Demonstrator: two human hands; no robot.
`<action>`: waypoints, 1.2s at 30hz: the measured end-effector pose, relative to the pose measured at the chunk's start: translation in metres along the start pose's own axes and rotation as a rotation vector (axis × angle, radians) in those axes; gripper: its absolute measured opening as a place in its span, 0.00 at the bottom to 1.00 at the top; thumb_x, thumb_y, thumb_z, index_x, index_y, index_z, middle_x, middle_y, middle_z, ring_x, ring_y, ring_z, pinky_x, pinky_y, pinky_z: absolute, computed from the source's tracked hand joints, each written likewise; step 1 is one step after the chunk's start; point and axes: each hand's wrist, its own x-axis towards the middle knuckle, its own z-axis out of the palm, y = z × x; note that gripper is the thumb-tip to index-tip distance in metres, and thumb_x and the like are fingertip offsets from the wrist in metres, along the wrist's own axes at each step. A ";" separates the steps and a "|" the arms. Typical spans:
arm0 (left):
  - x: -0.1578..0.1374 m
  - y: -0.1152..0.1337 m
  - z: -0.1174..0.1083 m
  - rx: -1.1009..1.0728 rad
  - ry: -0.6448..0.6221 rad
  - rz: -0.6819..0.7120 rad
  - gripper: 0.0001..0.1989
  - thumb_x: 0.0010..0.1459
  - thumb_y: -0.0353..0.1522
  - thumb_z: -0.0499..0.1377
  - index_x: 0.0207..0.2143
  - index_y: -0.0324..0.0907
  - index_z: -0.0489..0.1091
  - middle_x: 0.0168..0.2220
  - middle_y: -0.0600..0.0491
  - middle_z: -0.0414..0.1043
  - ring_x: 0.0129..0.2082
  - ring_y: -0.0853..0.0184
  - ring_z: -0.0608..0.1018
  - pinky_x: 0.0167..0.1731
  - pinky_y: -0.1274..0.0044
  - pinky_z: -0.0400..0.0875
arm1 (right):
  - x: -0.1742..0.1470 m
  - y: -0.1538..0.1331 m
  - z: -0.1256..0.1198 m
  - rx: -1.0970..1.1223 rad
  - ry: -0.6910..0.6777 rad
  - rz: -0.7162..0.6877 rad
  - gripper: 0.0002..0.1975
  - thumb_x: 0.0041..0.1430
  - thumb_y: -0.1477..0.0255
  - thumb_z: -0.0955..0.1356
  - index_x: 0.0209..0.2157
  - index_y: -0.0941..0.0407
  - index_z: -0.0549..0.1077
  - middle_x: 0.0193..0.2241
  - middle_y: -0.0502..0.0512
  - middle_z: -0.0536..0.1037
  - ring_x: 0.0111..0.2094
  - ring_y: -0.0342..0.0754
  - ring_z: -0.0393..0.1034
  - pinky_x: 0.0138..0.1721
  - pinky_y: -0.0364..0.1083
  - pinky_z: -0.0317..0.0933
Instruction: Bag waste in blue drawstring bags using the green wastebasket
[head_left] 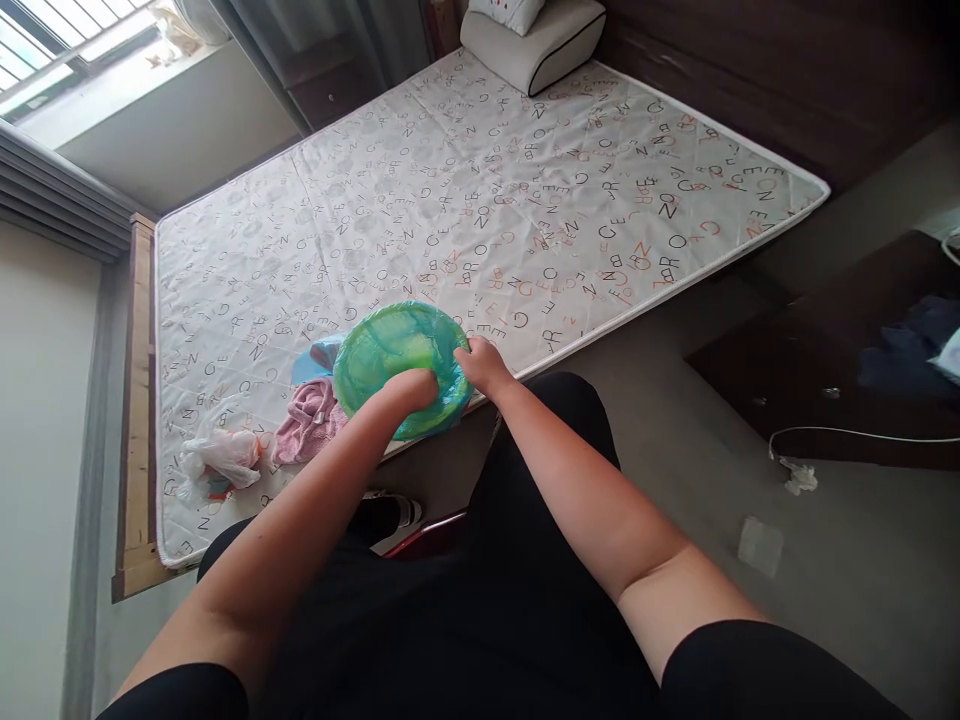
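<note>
A round green basin (pixel 390 340), with thin bluish plastic film spread over it, rests at the near edge of the mattress. My right hand (pixel 484 365) grips its right rim, thumb on top. Over the inside of the basin is my left hand (pixel 416 388), closed with the knuckles up; its fingertips and whatever they hold are hidden. Left of the basin lies a crumpled pink cloth (pixel 307 420). A light blue item (pixel 311 362) shows partly behind the basin. Farther left sits a clear plastic bag (pixel 221 462) with orange and other coloured things in it.
The letter-printed mattress (pixel 450 220) stretches ahead in a wooden frame (pixel 139 400). A beige cushion (pixel 532 50) lies at its far end. On the right stands a dark cabinet (pixel 795 350), with a white cord (pixel 862 432) trailing from it. A window (pixel 67 50) is at upper left.
</note>
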 end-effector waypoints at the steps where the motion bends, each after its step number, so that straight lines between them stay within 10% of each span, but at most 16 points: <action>1: -0.005 0.000 -0.006 0.039 -0.013 -0.043 0.16 0.69 0.40 0.60 0.37 0.38 0.82 0.39 0.35 0.83 0.52 0.42 0.81 0.62 0.53 0.69 | 0.000 0.000 -0.001 0.005 0.014 0.016 0.10 0.61 0.65 0.65 0.26 0.52 0.67 0.35 0.56 0.76 0.41 0.53 0.69 0.48 0.48 0.64; 6: -0.054 0.015 -0.026 0.106 -0.003 -0.085 0.22 0.71 0.46 0.57 0.47 0.39 0.82 0.48 0.35 0.83 0.51 0.44 0.84 0.59 0.57 0.73 | 0.000 0.001 -0.001 0.089 0.070 0.097 0.11 0.62 0.66 0.64 0.25 0.52 0.66 0.28 0.53 0.73 0.34 0.51 0.67 0.39 0.46 0.61; 10: -0.116 0.012 -0.030 0.047 0.424 0.172 0.23 0.72 0.44 0.55 0.61 0.46 0.76 0.64 0.45 0.76 0.67 0.51 0.75 0.67 0.63 0.68 | 0.001 0.007 -0.004 0.191 0.151 0.194 0.12 0.62 0.64 0.64 0.26 0.52 0.69 0.25 0.51 0.73 0.30 0.49 0.65 0.35 0.46 0.58; 15: -0.168 -0.073 -0.016 0.002 0.814 -0.159 0.20 0.70 0.41 0.54 0.55 0.45 0.79 0.57 0.45 0.81 0.60 0.52 0.80 0.63 0.61 0.73 | 0.008 0.020 -0.004 0.463 0.289 0.267 0.10 0.58 0.62 0.66 0.33 0.54 0.74 0.30 0.50 0.77 0.33 0.49 0.68 0.38 0.45 0.62; 23: -0.178 -0.229 0.041 0.005 0.507 -0.474 0.25 0.63 0.36 0.58 0.61 0.38 0.75 0.63 0.37 0.77 0.65 0.46 0.76 0.66 0.61 0.69 | 0.000 0.020 0.011 0.555 0.198 0.208 0.13 0.52 0.64 0.71 0.38 0.55 0.77 0.35 0.51 0.81 0.43 0.50 0.72 0.50 0.48 0.67; 29: -0.159 -0.260 0.063 0.040 0.428 -0.465 0.42 0.56 0.31 0.65 0.73 0.39 0.63 0.74 0.34 0.60 0.75 0.44 0.63 0.70 0.61 0.61 | -0.017 0.004 0.026 0.676 0.080 0.237 0.15 0.50 0.64 0.74 0.39 0.53 0.75 0.36 0.48 0.81 0.41 0.47 0.75 0.46 0.48 0.72; 36: -0.150 -0.288 0.058 -0.107 0.425 -0.626 0.32 0.59 0.36 0.65 0.66 0.46 0.73 0.72 0.32 0.61 0.66 0.36 0.72 0.65 0.50 0.65 | -0.035 -0.018 0.048 0.745 -0.049 0.343 0.17 0.49 0.65 0.76 0.40 0.51 0.72 0.37 0.47 0.81 0.37 0.46 0.76 0.35 0.46 0.76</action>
